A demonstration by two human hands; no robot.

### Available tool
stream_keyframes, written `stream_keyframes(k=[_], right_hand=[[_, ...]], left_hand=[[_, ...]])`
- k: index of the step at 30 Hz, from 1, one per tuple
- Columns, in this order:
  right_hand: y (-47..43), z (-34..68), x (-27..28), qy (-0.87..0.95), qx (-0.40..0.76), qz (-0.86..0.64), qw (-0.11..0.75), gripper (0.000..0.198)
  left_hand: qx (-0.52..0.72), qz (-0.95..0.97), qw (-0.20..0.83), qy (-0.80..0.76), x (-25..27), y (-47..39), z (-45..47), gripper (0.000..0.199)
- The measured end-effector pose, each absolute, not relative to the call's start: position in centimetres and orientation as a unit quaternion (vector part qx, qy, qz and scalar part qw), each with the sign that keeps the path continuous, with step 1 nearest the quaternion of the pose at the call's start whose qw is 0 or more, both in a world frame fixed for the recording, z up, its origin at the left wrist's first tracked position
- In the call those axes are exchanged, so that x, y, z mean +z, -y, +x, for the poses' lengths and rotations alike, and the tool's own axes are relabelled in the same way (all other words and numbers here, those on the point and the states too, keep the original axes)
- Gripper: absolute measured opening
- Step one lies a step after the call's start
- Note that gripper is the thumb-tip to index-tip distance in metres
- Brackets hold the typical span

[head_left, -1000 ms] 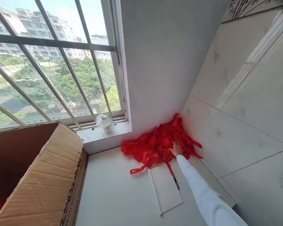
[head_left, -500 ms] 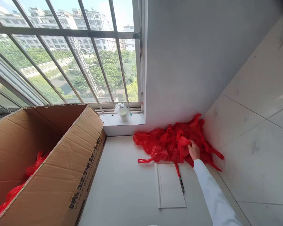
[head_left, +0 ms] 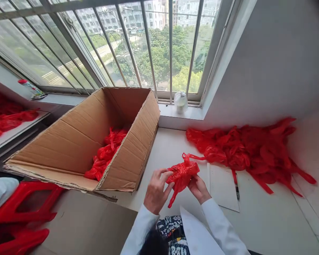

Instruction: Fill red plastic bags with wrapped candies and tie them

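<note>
A crumpled red plastic bag [head_left: 183, 173] is held up between my two hands, above the white tabletop. My left hand [head_left: 155, 191] is at its left edge, thumb and fingers curled in against the plastic. From the right side, my right hand [head_left: 199, 187] grips it, the fingertips partly hidden under the bag. One loop handle dangles toward me. Just beyond my right hand lies an open notebook [head_left: 223, 186] with a dark pen [head_left: 237, 191] along its right edge. A pile of red plastic bags [head_left: 244, 148] spreads along the wall behind the notebook.
An open cardboard box [head_left: 130, 156] stands to the left with red bags [head_left: 106, 156] inside. A small white bundle [head_left: 180, 102] sits on the windowsill below the barred window. Red stools [head_left: 23, 202], a white sleeve [head_left: 2, 193] and another red heap [head_left: 7, 113] are at far left.
My right hand has left the pile and brought one red bag in front of me. My left hand has come into view at that bag. The view has swung left toward the box.
</note>
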State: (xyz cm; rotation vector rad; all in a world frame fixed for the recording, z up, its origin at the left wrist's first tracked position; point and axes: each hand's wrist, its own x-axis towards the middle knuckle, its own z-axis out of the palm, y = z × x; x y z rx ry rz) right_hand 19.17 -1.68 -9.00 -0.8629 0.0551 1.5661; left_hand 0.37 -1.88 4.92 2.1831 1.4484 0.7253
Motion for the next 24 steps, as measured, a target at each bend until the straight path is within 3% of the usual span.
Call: stream_keyframes(k=[3,6,11,17,19,22,24], right_hand=[[2.0,15.6,-9.1,-0.002,0.687,-0.386,0.615,0.011],[1.8,14.2,-9.6,0.107,0.632,-0.483,0.597,0.015],[2.0,14.9,-10.9,0.200,0.547,-0.605,0.544,0.021],[3.7,16.3,-11.6,0.287,0.433,-0.713,0.471,0.037],[3.6,15.7,-11.4,0.414,0.391,-0.710,0.413,0.037],[2.8,14.4,-11.5,0.623,0.271,-0.693,0.240,0.038],[1.9,13.6,-11.7,0.660,0.224,-0.696,0.173,0.035]], left_hand=[[0.203,0.785,0.280,-0.513,2.6,1.0,0.3,0.041],[0.188,0.758,0.324,-0.534,0.1,-0.2,0.0,0.031],[0.198,0.750,0.332,-0.536,-3.3,-2.0,-1.3,0.013],[0.142,0.748,0.343,-0.550,-8.3,-2.3,-1.4,0.020],[0.125,0.747,0.344,-0.556,-9.4,-1.8,-1.4,0.021],[0.115,0.745,0.335,-0.566,-10.1,-1.2,-1.4,0.021],[0.113,0.744,0.327,-0.572,-10.1,-1.0,-1.4,0.021]])
